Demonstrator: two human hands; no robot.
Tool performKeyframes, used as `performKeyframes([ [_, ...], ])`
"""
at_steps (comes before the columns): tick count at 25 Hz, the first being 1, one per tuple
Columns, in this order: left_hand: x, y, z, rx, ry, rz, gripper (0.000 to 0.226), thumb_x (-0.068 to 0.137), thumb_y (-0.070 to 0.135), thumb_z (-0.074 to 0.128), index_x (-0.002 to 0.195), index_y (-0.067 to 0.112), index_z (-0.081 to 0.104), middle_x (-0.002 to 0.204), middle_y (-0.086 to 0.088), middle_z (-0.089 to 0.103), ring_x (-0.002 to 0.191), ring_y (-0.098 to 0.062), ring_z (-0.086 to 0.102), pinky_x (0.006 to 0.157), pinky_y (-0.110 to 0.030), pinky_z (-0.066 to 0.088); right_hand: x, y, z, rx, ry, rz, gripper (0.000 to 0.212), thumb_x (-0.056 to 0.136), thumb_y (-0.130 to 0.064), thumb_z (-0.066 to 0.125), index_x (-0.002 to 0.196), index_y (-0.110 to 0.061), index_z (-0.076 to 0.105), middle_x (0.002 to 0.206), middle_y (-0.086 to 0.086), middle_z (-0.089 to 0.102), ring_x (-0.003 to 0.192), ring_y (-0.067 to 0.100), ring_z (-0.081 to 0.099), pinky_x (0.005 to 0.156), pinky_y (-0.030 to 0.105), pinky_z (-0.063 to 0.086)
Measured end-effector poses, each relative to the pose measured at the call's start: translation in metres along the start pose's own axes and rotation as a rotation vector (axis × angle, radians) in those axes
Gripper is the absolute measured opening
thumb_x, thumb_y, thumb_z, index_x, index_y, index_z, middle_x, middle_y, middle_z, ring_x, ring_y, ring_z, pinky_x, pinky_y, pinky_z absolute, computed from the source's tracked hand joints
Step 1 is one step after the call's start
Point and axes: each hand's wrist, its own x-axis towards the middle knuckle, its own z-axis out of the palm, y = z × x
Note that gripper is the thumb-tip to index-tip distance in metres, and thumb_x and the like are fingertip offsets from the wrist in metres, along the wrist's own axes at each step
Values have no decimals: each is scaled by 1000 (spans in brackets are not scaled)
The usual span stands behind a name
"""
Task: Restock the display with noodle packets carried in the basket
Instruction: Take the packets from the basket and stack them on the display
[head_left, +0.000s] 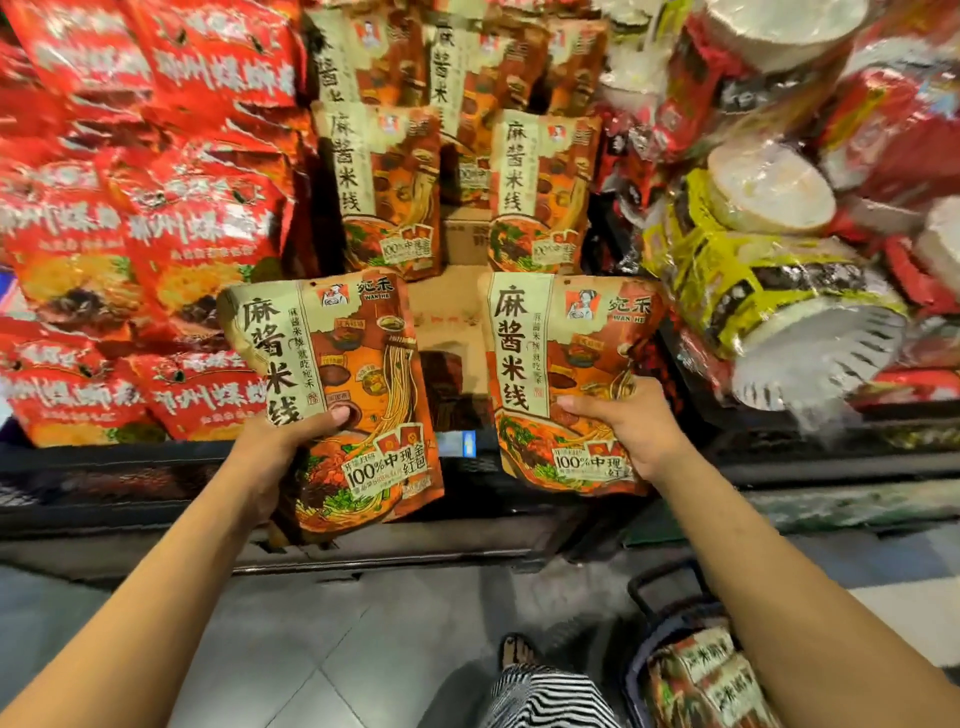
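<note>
Left hand (280, 452): grips the left packet (337, 384) at its lower left edge, thumb laid across the front.
Left packet: held upright, top leaning a little to the left, printed face toward the camera.
Right hand (631, 431): grips the right packet (561, 374) at its lower right edge, thumb on the front.
Right packet: held nearly upright, printed face toward the camera.
Held pair: side by side and apart, over the near rim of the display (104, 462), at its middle.
Stocked packets (387, 192): same design, standing in two columns in the far middle of the display, beyond the held pair.
Carton (452, 332): brown cardboard, seen in the gap between the held packets and below the stocked ones.
Red packets (202, 223): overlapping rows filling the left of the display; print blurred.
Bowls (769, 189): film-wrapped, piled on their sides at the right.
Basket (636, 670): near right on the floor (291, 649), partly hidden by the right forearm; dark rim and handle.
Basket packets (696, 680): several of the same design lying inside.
Foot (514, 649): in a sandal, just left of the basket.
</note>
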Motion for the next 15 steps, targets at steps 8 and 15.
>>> performKeyframes([
  [8,13,-16,0,-181,292,-7,63,60,15,83,120,13,65,113,-9,73,103,-32,69,88,-42,54,99,-14,39,-68,-217,-28,68,54,-13,87,116,-1,64,106,9,74,99,26,71,92,47,56],
  [15,2,-36,-8,-218,453,-53,54,61,17,78,114,14,68,112,-10,73,102,-31,69,87,-39,53,125,-33,18,-21,-397,41,82,24,-34,100,98,-12,72,99,11,76,92,28,73,75,39,60],
])
